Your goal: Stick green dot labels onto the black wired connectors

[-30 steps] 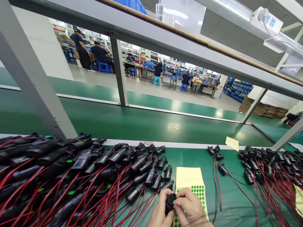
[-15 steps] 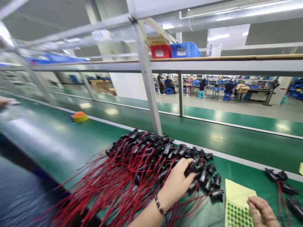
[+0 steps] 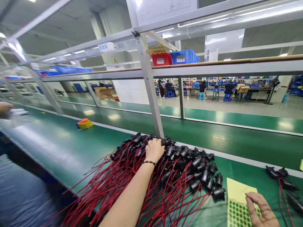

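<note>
A broad heap of black cylindrical plastic parts (image 3: 196,162) with red wires (image 3: 113,186) lies on the green work surface. My left hand (image 3: 155,149), a beaded bracelet at its wrist, is at the far side of the heap. Its fingers are curled round one of the black parts, mostly hidden beneath them. On the right, a pale yellow sheet of round green stickers (image 3: 240,190) lies beside the heap. Over the sheet's right side, my right hand (image 3: 262,209) has thumb and forefinger pinched together; whatever is between them is too small to make out.
More black wired parts (image 3: 287,184) lie at the far right. An orange and yellow tape roll (image 3: 85,123) sits left of the heap. A metal post (image 3: 151,91) rises behind it. At the left edge another person's hand (image 3: 5,107) shows.
My left hand has moved left and away from me, from the right part of the heap to its far side. My right hand stays pinched over the sticker sheet.
</note>
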{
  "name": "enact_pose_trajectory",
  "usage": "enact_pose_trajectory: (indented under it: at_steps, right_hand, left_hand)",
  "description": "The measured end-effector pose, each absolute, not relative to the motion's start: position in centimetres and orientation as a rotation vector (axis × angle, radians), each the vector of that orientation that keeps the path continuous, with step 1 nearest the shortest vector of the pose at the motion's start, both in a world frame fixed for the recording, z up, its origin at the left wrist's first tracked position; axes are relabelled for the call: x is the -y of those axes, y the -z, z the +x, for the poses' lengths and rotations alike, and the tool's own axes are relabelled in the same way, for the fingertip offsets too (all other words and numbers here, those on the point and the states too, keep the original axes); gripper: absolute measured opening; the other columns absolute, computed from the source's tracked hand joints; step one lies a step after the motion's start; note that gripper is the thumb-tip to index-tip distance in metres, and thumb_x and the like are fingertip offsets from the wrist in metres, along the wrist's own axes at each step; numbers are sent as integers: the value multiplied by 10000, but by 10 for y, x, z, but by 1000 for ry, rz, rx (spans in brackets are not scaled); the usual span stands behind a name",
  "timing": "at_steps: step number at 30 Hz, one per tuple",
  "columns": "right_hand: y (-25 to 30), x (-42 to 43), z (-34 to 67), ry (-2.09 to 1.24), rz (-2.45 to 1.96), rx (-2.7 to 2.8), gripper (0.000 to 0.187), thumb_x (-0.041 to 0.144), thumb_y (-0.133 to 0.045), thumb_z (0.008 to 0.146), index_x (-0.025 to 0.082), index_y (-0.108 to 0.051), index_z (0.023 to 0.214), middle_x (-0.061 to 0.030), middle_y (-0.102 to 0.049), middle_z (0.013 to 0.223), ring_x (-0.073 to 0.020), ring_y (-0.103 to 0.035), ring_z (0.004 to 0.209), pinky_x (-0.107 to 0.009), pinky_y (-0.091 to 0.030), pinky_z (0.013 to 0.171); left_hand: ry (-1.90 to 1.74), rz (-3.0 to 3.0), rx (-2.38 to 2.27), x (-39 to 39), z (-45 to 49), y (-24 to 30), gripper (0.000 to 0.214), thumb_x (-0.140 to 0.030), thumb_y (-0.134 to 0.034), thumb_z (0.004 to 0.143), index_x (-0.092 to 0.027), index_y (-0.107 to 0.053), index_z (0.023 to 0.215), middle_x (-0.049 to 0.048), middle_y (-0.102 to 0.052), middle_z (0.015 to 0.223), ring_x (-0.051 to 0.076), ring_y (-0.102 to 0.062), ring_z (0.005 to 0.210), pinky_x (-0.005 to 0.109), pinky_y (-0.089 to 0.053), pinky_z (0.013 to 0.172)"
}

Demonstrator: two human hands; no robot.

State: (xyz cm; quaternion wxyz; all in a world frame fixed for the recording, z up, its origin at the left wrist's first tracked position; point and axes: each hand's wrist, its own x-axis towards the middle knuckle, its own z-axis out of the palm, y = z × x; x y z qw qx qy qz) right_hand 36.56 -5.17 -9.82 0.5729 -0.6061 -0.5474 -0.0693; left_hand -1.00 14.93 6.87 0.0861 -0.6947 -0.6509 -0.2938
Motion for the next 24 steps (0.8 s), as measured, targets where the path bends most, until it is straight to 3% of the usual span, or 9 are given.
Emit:
enact_pose_trajectory:
  at_steps: [4, 8, 11, 14, 16, 20, 22, 24]
  right_hand:
    - [87, 52, 374, 190, -1499, 1235, 309, 492, -554, 904, 215, -691, 887, -60, -722, 897, -196, -699, 777, -246, -535, 596]
    - [79, 51, 380, 77, -1568, 1273, 302, 456, -503, 942, 207, -660, 880, -62, -699, 897, -195, -685, 796, -265, -541, 648]
    - [78, 51, 394, 54, -1653, 1522, 330, 452, -454, 946, 223, -670, 848, -48, -701, 855, -181, -688, 743, -258, -550, 626]
    - [73, 53, 417, 84, -1837, 1626, 333, 425, -400, 949, 237, -661, 863, -40, -685, 872, -185, -683, 797, -284, -545, 710]
    - [65, 55, 438, 112, -1966, 1591, 304, 389, -394, 939, 233, -638, 848, -46, -661, 887, -200, -664, 847, -312, -523, 764]
    - [49, 59, 489, 167, -2270, 1479, 224, 299, -425, 889, 208, -611, 802, -71, -614, 889, -241, -627, 858, -358, -476, 768]
    - [47, 60, 511, 156, -2411, 1426, 186, 224, -464, 851, 186, -645, 880, -92, -615, 923, -266, -624, 904, -367, -457, 774]
    - [51, 61, 525, 102, -2512, 1404, 298, 127, -512, 788, 176, -664, 1039, -107, -634, 1000, -279, -624, 978, -356, -445, 782]
  left_hand:
    - [980, -2106, 1831, -135, 13, -68, 335, -106, -553, 857, -29, -559, 1183, 237, -515, 1290, 454, -395, 1283, 629, -349, 1031]
    - [1084, -2338, 1601, -86, 62, -50, 289, -194, -594, 859, -134, -613, 1141, 155, -585, 1251, 321, -472, 1248, 475, -376, 1101]
    - [1124, -2854, 1221, -35, 107, -14, 344, -127, -573, 815, -188, -615, 1150, 118, -594, 1277, 296, -469, 1274, 480, -363, 1124]
    - [812, -3312, 868, 0, 147, 32, 456, -176, -711, 723, -208, -615, 1167, 119, -604, 1307, 345, -454, 1304, 518, -325, 1146]
    - [597, -3484, 713, 9, 166, 60, 367, -226, -718, 769, -218, -636, 1127, 128, -639, 1265, 347, -497, 1271, 530, -326, 1139]
    - [419, -3584, 735, 3, 184, 93, 388, -260, -757, 743, -210, -642, 1110, 126, -644, 1242, 345, -507, 1254, 518, -347, 1120]
    - [370, -3585, 843, -2, 185, 101, 438, -246, -782, 692, -198, -648, 1106, 121, -642, 1231, 337, -507, 1242, 483, -373, 1102]
    - [324, -3573, 945, -5, 184, 106, 435, -208, -765, 676, -195, -661, 1098, 116, -645, 1215, 331, -516, 1220, 455, -399, 1071]
